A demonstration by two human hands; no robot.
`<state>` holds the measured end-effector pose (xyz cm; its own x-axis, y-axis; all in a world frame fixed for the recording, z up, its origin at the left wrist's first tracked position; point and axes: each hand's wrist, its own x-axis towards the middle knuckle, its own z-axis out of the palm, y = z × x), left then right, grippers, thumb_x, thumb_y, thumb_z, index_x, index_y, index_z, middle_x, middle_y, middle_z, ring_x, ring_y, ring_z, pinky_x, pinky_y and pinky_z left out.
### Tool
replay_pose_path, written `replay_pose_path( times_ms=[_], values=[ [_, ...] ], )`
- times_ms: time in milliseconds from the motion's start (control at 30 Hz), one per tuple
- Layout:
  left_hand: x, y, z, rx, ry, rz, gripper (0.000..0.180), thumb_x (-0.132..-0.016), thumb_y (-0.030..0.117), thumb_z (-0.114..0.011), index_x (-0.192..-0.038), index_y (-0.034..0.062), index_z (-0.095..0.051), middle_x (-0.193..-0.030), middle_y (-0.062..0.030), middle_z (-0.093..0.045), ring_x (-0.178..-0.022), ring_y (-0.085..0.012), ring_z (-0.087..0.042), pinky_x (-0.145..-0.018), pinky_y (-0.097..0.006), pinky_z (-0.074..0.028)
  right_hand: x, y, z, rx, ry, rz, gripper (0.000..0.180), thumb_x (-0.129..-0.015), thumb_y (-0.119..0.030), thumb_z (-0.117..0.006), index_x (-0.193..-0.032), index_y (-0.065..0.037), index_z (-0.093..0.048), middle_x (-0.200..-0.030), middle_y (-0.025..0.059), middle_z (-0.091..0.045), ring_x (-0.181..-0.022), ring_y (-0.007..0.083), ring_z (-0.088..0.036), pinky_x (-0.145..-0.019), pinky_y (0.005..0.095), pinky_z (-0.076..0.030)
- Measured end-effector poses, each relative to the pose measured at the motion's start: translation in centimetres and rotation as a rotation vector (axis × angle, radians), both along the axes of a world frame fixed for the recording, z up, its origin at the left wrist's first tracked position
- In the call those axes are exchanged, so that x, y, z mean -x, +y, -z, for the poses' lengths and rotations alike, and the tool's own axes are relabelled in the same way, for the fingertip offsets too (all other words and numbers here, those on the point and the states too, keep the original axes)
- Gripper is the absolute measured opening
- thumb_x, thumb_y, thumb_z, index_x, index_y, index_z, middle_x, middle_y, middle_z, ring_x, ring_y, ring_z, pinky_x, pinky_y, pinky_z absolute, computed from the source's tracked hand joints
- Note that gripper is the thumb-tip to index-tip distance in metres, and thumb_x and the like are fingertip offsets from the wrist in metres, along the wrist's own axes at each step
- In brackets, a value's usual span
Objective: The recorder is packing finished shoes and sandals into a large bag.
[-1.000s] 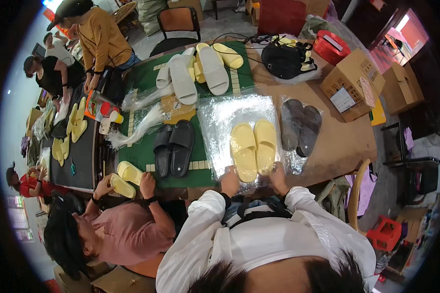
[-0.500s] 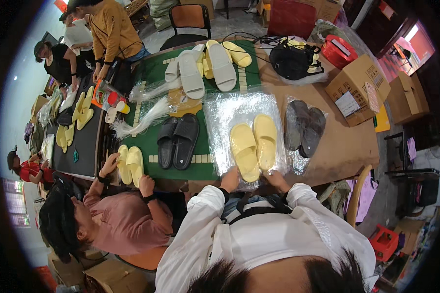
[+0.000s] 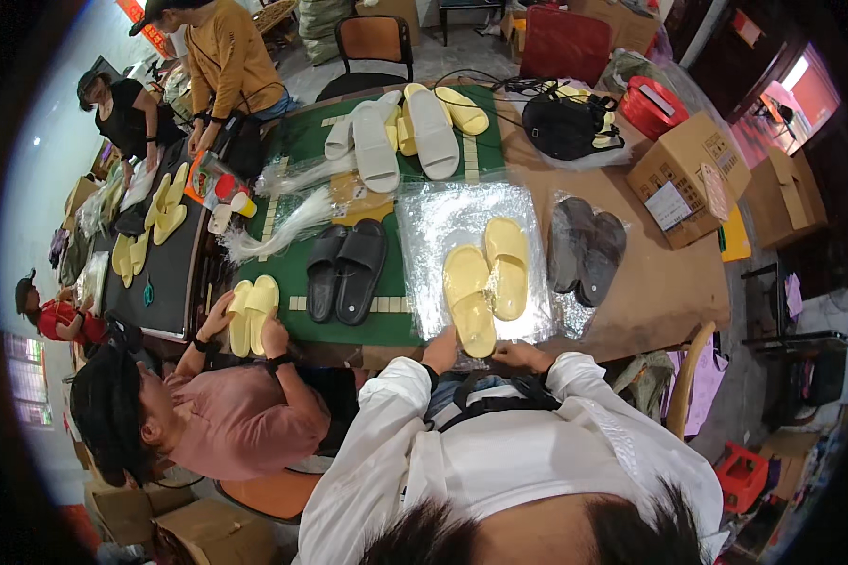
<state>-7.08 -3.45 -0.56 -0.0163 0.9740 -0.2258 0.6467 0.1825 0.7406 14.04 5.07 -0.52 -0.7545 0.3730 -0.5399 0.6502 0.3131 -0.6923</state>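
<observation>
A pair of yellow slippers (image 3: 467, 292) lies inside a clear plastic bag (image 3: 432, 226) at the table's front edge, the left slipper nearer to me than the right one. My left hand (image 3: 440, 349) grips the bag's near edge, beside the heel of the left slipper. On the other side of that heel, my right hand (image 3: 524, 357) pinches the same edge with its fingers closed. To the left of the bag sits a pair of black slippers (image 3: 358, 259). Dark slippers in clear plastic (image 3: 589, 252) lie to the right.
Grey slippers (image 3: 377, 155) and more yellow ones stand at the back on a green mat (image 3: 297, 218), near white plastic strands (image 3: 287, 226). A co-worker (image 3: 240, 405) on my left holds yellow slippers (image 3: 253, 315). A cardboard box (image 3: 683, 184) and black bag (image 3: 561, 122) are at back right.
The left yellow slipper has slid toward me and the right one slightly away. My right hand has shifted a little left and toward me. The co-worker's hands have shifted slightly on their slippers.
</observation>
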Motion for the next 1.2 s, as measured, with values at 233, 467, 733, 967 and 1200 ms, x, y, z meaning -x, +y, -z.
replay_pose_path(
  times_ms=[233,467,733,967,1200],
  values=[
    [-0.1,-0.5,1.2,0.088,0.029,0.000,0.030,-0.082,0.009,-0.036,-0.111,0.0013,-0.037,-0.103,-0.0260,-0.050,-0.095,-0.0401,-0.050,-0.080,-0.045,-0.040,0.4,-0.9,0.3,0.136,0.181,-0.142,0.032,-0.081,-0.033,-0.053,-0.095,-0.005,-0.061,-0.091,0.0170,-0.060,-0.079,0.0279,-0.058,-0.073,0.0348,-0.044],
    [-0.6,-0.7,0.6,0.124,0.087,0.013,0.025,-0.081,0.006,-0.037,-0.105,0.0004,-0.036,-0.098,-0.0267,-0.052,-0.089,-0.0404,-0.053,-0.076,-0.046,-0.042,0.6,-0.8,0.7,0.109,-0.029,-0.150,0.032,-0.080,-0.031,-0.053,-0.095,-0.003,-0.060,-0.091,0.0178,-0.060,-0.080,0.0296,-0.058,-0.073,0.0370,-0.044],
    [0.1,-1.4,2.1,0.092,0.128,0.050,0.027,-0.077,0.004,-0.042,-0.103,0.0002,-0.035,-0.098,-0.0276,-0.052,-0.089,-0.0402,-0.054,-0.075,-0.045,-0.044,-0.1,-2.5,3.1,0.070,0.234,-0.121,0.056,-0.078,-0.031,-0.055,-0.128,-0.015,-0.035,-0.111,0.0214,-0.051,-0.097,0.0336,-0.053,-0.084,0.0368,-0.041],
    [0.0,-0.6,1.0,0.183,0.110,0.056,0.029,-0.076,0.002,-0.044,-0.104,0.0006,-0.036,-0.098,-0.0273,-0.051,-0.091,-0.0410,-0.052,-0.077,-0.044,-0.043,0.9,-1.2,0.2,0.121,-0.041,-0.062,0.045,-0.079,-0.030,-0.054,-0.119,-0.010,-0.046,-0.108,0.0212,-0.053,-0.097,0.0336,-0.053,-0.084,0.0376,-0.041],
    [0.9,-2.0,1.3,-0.038,0.031,0.043,0.040,-0.074,0.008,-0.049,-0.112,0.0020,-0.037,-0.101,-0.0268,-0.051,-0.089,-0.0414,-0.052,-0.076,-0.045,-0.043,1.5,-2.2,-1.7,0.011,0.075,-0.105,0.050,-0.079,-0.025,-0.052,-0.122,-0.004,-0.036,-0.101,0.0227,-0.055,-0.093,0.0344,-0.055,-0.080,0.0388,-0.043]
  ],
)
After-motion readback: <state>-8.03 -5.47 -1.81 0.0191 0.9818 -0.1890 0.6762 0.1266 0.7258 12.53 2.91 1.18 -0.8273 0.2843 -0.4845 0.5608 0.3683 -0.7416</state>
